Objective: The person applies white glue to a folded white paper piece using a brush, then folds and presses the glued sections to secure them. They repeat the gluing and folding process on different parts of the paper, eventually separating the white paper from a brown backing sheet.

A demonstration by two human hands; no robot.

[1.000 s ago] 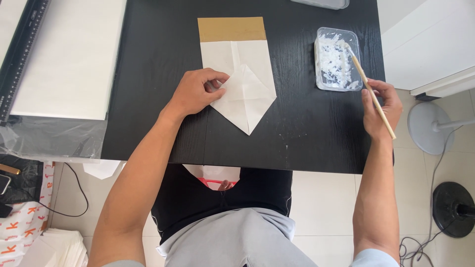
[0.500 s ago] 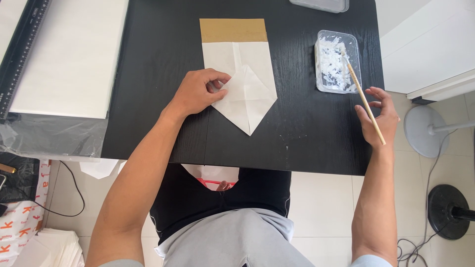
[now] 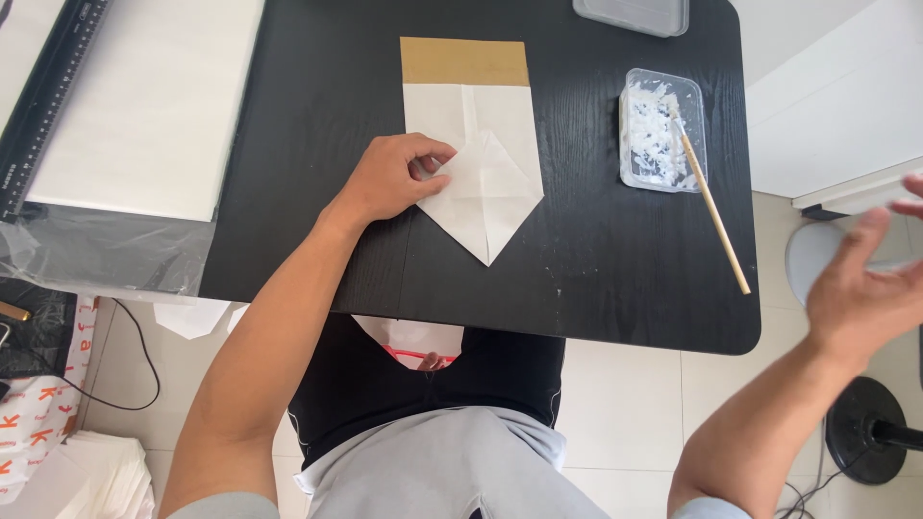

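Folded white paper (image 3: 481, 183) with a brown band across its far end lies flat in the middle of the black tabletop (image 3: 317, 144), its pointed tip aimed at the near edge and stopping short of it. Left hand (image 3: 389, 178) presses down on the paper's left side, fingers curled, thumb and fingertips pinching at the crease by the diagonal fold. There is bare black surface all round the tip and out to the right, so plenty of room there. Off to the right, a clear plastic tray (image 3: 661, 130) smeared with white paste sits close to the tabletop's right edge, and a thin wooden stick (image 3: 716, 216) leans out of it, its lower end resting on the tabletop near that edge. Right hand (image 3: 870, 288) is off the tabletop altogether, out past its right edge over the floor, fingers spread, gripping nothing. A second ago that hand had the stick in its grasp at the tray; now the stick lies released and the hand has pulled away. On the far left a large white sheet (image 3: 144, 106) lies beside a black ruler (image 3: 48, 106).
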